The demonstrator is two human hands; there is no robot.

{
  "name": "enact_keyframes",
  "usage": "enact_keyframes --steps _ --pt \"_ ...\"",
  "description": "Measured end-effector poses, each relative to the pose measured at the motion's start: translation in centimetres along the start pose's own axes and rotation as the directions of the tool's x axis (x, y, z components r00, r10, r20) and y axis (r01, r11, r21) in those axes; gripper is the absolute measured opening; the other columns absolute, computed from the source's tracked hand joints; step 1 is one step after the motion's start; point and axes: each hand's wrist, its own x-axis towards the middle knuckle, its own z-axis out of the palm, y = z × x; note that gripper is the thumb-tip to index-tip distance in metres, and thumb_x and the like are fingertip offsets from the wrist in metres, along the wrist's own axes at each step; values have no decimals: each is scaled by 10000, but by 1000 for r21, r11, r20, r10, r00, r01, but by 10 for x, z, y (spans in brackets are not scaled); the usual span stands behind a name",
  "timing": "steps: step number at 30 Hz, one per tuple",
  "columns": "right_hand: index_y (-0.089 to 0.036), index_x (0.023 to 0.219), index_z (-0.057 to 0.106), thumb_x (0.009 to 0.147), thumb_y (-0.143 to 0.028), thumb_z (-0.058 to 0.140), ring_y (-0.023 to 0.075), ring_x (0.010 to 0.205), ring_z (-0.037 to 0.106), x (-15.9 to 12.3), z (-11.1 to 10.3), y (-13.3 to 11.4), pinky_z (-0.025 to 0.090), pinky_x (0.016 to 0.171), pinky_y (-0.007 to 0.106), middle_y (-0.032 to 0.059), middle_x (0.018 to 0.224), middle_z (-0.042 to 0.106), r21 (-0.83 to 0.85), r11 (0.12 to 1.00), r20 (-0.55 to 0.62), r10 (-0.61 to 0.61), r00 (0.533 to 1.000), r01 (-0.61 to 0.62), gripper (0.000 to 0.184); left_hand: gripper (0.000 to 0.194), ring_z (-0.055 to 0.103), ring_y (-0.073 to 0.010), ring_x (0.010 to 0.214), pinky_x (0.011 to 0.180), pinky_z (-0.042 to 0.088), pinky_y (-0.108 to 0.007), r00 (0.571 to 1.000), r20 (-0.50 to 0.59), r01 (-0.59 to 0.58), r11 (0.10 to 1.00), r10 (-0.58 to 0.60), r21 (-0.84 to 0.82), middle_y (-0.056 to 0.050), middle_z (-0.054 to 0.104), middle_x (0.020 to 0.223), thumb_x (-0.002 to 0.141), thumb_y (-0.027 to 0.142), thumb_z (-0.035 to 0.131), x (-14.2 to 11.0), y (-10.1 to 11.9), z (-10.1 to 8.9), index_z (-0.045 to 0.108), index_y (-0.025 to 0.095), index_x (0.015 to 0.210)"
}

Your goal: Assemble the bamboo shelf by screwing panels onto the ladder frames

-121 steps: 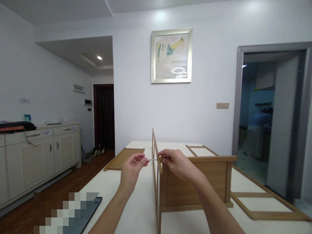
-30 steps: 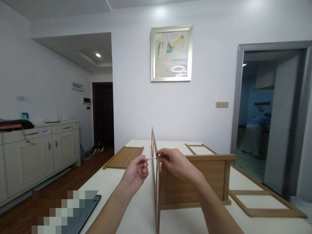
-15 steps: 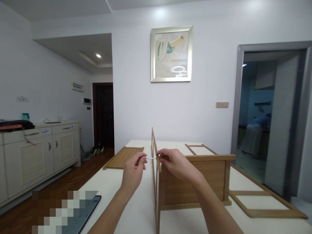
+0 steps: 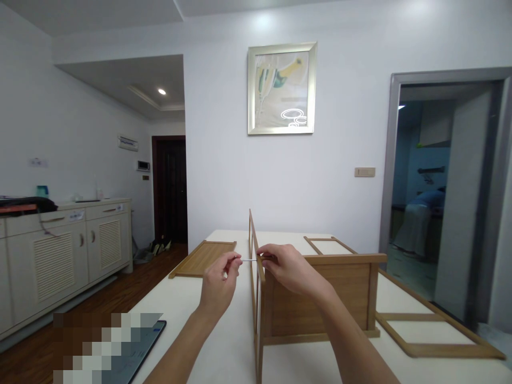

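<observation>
My left hand [image 4: 219, 277] is closed, thumb and fingertips pinching one end of a thin metal rod that looks like a hex key [image 4: 248, 260]. The rod runs level to the side of an upright slatted wooden frame [image 4: 260, 298], which stands edge-on to me. On the other side of that frame, my right hand [image 4: 286, 264] is closed around its rail, where a wooden panel [image 4: 320, 298] meets it at a right angle. The right fingertips are partly hidden, and so is the rod's far end.
Another wooden panel [image 4: 206, 258] lies flat at the table's back left. Open wooden frame pieces [image 4: 436, 351] lie on the right of the white table [image 4: 192, 341]. A tablet [image 4: 140, 346], partly pixelated, rests at the front left edge. A louvred cabinet [image 4: 60, 261] stands farther left.
My left fingers have shifted slightly on the rod, with the thumb turned a little. My right hand, the frame and the panel stay in place.
</observation>
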Motion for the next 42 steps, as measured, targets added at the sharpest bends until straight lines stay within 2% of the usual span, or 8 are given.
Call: enact_keyframes --steps 9,13,22,24,28,30,34,42 --pt "-230 1079 673 840 -152 484 173 846 615 -1 -2 -2 426 736 263 45 969 710 3 1000 0 -1 1000 1 315 288 505 -95 500 474 400 -207 970 72 243 944 -232 -222 -5 598 586 714 425 707 9 5 0 723 144 773" --pt "-221 1085 674 837 -154 482 175 852 616 -1 -2 -1 425 736 262 51 971 709 2 1000 6 2 1000 -2 321 321 539 -107 569 515 449 -216 934 134 357 869 -331 -342 -24 612 638 660 425 752 11 5 -1 731 122 764" --pt "-220 1083 665 839 -148 480 172 832 620 -1 -1 0 424 725 259 46 943 712 8 1000 5 -8 1000 8 316 291 527 -69 514 453 410 -163 904 177 424 760 -390 -492 2 597 617 676 295 757 11 5 3 687 114 893" --pt "-220 1071 666 840 -151 482 172 833 620 -1 -1 0 424 725 258 46 940 711 15 1000 1 -5 1000 5 303 281 520 -58 482 419 393 -139 862 220 495 663 -457 -562 17 586 613 695 193 730 14 4 3 657 129 957" --pt "-224 1063 668 841 -154 483 168 833 618 -1 0 1 423 722 257 44 950 708 11 1000 -2 -8 1000 8 297 141 497 -34 438 384 391 -91 670 375 689 347 -641 -637 21 541 577 756 27 587 21 3 3 607 102 874" --pt "-220 1063 669 838 -152 486 166 824 616 0 0 1 421 718 256 46 947 708 6 1000 -5 -7 1000 7 298 106 494 -27 432 384 399 -76 603 430 735 258 -672 -627 13 521 565 792 6 518 22 4 2 582 81 831" --pt "-218 1074 669 837 -148 487 163 810 615 -1 -1 0 420 713 256 44 938 709 4 1000 -4 -5 1000 5 307 126 516 -31 452 410 435 -76 560 476 760 191 -678 -622 -9 536 584 826 3 458 18 10 1 562 73 827" --pt "-213 1058 672 839 -161 493 175 849 629 0 0 1 437 738 265 53 959 714 30 1000 -7 -1 1000 1 288 137 538 -72 441 391 449 -140 561 487 779 228 -669 -585 -17 571 580 866 205 554 11 10 4 549 122 758"
